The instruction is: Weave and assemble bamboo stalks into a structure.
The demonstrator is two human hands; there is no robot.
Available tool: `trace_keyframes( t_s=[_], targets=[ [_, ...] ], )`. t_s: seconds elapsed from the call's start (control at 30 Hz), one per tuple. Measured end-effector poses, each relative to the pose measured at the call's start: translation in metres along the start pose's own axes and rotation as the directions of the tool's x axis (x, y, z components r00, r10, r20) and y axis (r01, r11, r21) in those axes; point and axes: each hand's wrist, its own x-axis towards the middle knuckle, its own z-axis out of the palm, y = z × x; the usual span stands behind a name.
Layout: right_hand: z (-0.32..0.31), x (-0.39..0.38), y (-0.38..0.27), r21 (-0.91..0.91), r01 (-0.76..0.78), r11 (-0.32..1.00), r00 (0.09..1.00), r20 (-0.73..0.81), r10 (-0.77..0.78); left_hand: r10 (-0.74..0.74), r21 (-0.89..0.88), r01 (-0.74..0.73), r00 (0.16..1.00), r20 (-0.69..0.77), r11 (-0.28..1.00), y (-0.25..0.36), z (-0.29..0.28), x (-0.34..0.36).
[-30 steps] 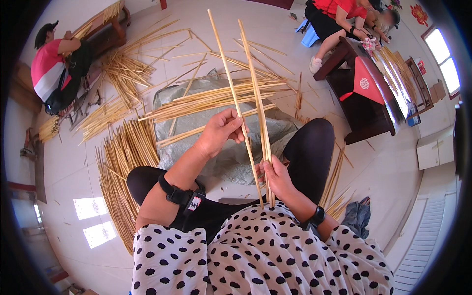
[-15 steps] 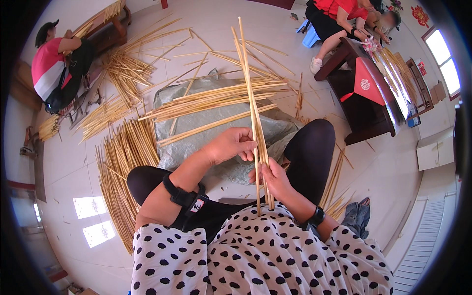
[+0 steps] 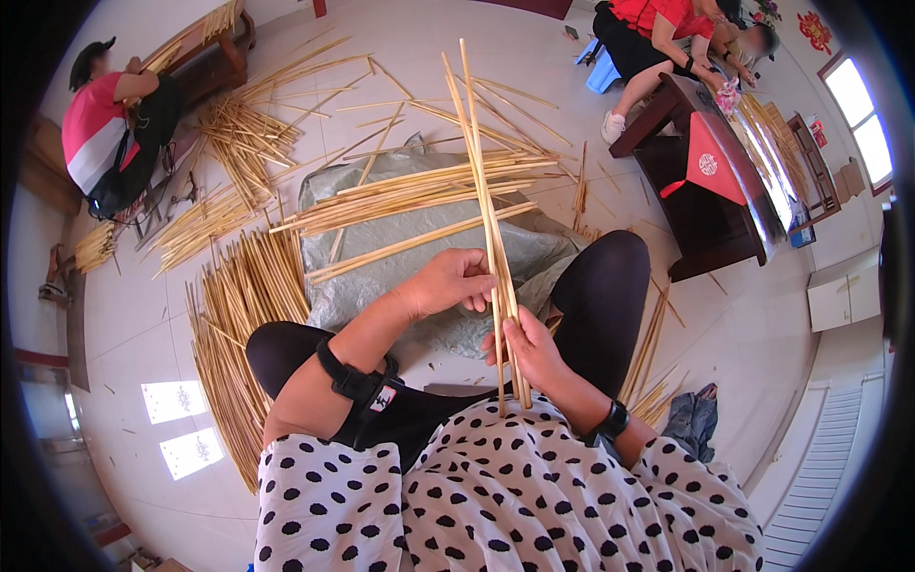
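Long pale-yellow stalks (image 3: 484,195) stand nearly upright in front of me, their lower ends near my polka-dot garment. My left hand (image 3: 452,283) pinches one stalk between thumb and fingers around its middle. Lower down, my right hand (image 3: 534,351) is closed around a couple of stalks, thumb on top. The stalks cross above my hands and spread apart toward their tips. Behind them, a loose heap of stalks (image 3: 410,197) lies across a grey-green plastic sheet (image 3: 381,250) between my knees.
A thick bundle of stalks (image 3: 250,286) leans along my left knee. More stalks (image 3: 250,143) lie scattered on the floor beyond. One person (image 3: 110,133) sits far left; another in red (image 3: 658,29) works at a dark wooden table (image 3: 681,176). Jeans (image 3: 693,419) lie at right.
The upper ends of the held stalks have spread slightly farther apart, one tip moving left. My hands have barely moved. At the far table, the pink cloth has shifted right.
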Motion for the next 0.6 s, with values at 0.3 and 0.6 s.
trace_keyframes(
  t_s=[0.3,0.6],
  targets=[
    [-0.002,-0.0005,0.0035,-0.014,0.009,1.0,1.0,-0.008,-0.009,0.03,-0.026,-0.031,0.999,-0.041,0.999,-0.0002,-0.0018,-0.0003],
    [-0.0005,0.0008,0.0062,-0.049,0.031,0.998,0.999,-0.022,-0.032,0.038,0.009,-0.037,0.998,-0.057,0.999,-0.0024,-0.004,0.0006]
  ],
)
